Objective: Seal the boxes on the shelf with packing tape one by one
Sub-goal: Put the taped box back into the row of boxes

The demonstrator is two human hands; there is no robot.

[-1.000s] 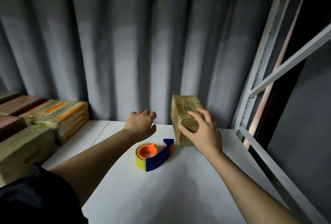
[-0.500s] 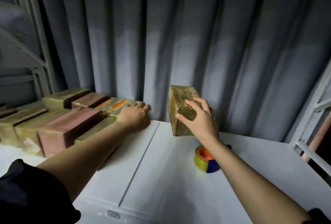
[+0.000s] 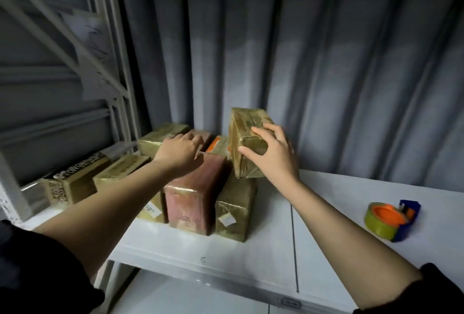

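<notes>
Box now beside stack, label "020"

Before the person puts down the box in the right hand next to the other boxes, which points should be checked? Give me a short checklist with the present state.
1. Right hand has a firm grip on the taped box: ok, fingers and thumb curl round it.
2. Box is clear of the shelf: ok, lifted and tilted.
3. Free landing spot among the stacked boxes: cannot tell.
4. Left hand out of the way: not ok, it reaches over the red box.
5. Tape dispenser within reach: ok, on the shelf at right.
</notes>
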